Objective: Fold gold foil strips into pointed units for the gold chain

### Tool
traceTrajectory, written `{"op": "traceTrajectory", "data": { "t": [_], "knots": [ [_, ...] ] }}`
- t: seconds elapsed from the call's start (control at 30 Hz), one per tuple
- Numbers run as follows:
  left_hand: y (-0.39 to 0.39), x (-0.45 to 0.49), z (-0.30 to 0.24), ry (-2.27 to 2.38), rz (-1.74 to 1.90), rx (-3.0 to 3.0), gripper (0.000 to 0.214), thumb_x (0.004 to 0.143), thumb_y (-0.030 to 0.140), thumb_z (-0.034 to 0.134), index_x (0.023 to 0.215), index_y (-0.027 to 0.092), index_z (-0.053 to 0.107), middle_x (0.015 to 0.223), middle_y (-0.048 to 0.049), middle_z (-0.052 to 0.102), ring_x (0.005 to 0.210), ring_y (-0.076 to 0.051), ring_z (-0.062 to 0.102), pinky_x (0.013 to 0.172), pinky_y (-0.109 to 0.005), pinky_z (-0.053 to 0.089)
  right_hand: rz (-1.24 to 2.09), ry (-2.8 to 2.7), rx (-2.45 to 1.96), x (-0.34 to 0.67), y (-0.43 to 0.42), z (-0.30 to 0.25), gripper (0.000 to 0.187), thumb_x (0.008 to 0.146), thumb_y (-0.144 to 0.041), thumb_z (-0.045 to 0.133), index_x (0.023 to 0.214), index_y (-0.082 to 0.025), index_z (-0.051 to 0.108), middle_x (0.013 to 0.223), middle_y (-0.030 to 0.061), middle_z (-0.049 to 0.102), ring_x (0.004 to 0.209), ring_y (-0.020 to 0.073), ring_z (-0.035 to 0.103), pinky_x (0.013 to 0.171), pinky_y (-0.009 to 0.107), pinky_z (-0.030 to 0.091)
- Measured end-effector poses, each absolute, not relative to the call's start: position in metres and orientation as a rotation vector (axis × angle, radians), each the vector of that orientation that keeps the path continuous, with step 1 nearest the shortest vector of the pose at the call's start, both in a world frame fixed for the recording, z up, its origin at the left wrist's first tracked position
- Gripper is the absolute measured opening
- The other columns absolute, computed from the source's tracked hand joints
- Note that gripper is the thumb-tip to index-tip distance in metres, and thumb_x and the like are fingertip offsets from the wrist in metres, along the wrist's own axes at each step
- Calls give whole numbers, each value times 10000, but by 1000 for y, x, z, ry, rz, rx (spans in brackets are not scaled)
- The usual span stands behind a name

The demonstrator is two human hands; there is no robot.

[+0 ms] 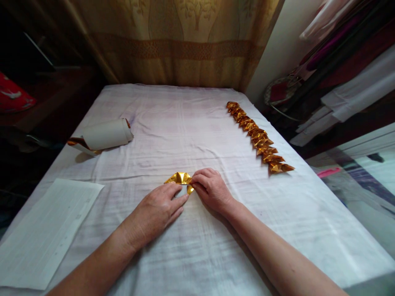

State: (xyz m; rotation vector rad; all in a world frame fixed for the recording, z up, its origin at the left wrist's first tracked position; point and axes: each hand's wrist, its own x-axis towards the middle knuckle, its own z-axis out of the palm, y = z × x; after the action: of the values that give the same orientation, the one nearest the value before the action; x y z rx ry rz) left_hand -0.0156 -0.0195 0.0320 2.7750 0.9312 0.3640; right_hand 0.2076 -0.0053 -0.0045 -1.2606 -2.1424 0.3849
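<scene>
A partly folded piece of shiny gold foil paper [180,177] lies on the white cloth in front of me, between my two hands. My left hand [159,204] grips its lower left edge, with the fingers bent over it and the thumb reaching toward the right. My right hand [212,189] pinches the right end, fingertips pressed together on the foil. A small gold flap shows below the main strip, between the hands. The fingers cover both ends of the piece, so the folds there are hidden.
A row of several folded gold foil pieces [257,137] runs along the right side of the cloth-covered table [173,127]. At the left lie a white-backed foil roll [106,135] and white paper sheets [51,230]. Curtains [185,49] hang behind; clothes [359,92] hang at right.
</scene>
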Motion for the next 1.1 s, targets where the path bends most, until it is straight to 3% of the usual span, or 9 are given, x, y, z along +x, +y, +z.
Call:
{"op": "traceTrajectory", "data": {
  "t": [0.37,0.63,0.8,1.1],
  "knots": [
    [-2,-33,15,862,630,2649,128,964,198,509,1043,196,610,1163,-64,684,1060,-178,650,939,-311,532,290,-2249,-1246,207,-8,-2,96,949,-223,599,953,-225,695,1042,52,706,955,199,594,838,338,407],
    [8,-42,18,916,682,2673,87,946,219,555,1002,206,620,1075,-47,696,1028,-190,636,938,-357,501,284,-2356,-1153,212,-12,10,142,925,-199,592,1025,-219,691,1099,62,699,994,209,602,872,358,419],
    [14,-47,16,945,673,2724,152,976,293,539,1043,211,648,1086,-47,706,1000,-186,647,910,-351,510,332,-2371,-1168,214,-14,14,186,891,-284,669,1066,-223,685,1148,64,686,1043,222,598,905,377,416],
    [10,-38,11,974,686,2835,232,1012,275,463,1084,208,674,1140,-60,698,1014,-185,655,884,-322,528,333,-2381,-1173,213,-13,14,204,855,-292,715,1047,-227,686,1154,60,685,1044,228,602,897,383,414]
  ]
}}
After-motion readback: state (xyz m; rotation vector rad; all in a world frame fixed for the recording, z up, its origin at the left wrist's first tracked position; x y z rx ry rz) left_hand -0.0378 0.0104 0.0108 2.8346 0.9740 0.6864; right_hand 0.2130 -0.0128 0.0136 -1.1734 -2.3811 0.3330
